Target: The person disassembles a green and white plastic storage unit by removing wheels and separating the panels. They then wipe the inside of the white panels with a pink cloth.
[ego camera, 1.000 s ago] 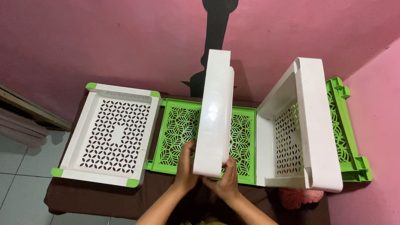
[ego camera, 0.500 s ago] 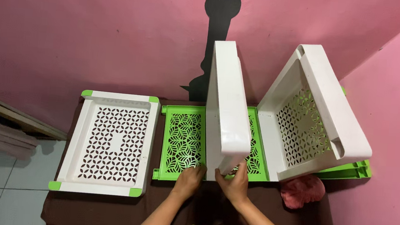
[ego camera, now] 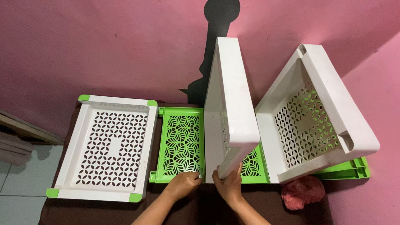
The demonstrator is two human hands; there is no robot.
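Now both hands, left hand [ego camera: 182, 182] and right hand [ego camera: 228, 184], grasp the upright white panel [ego camera: 231, 110] over the green tray [ego camera: 181, 144].

No packages, labels, signs or screens show anywhere here: nothing printed stands on the counter, hangs on the wall or lies on the floor.
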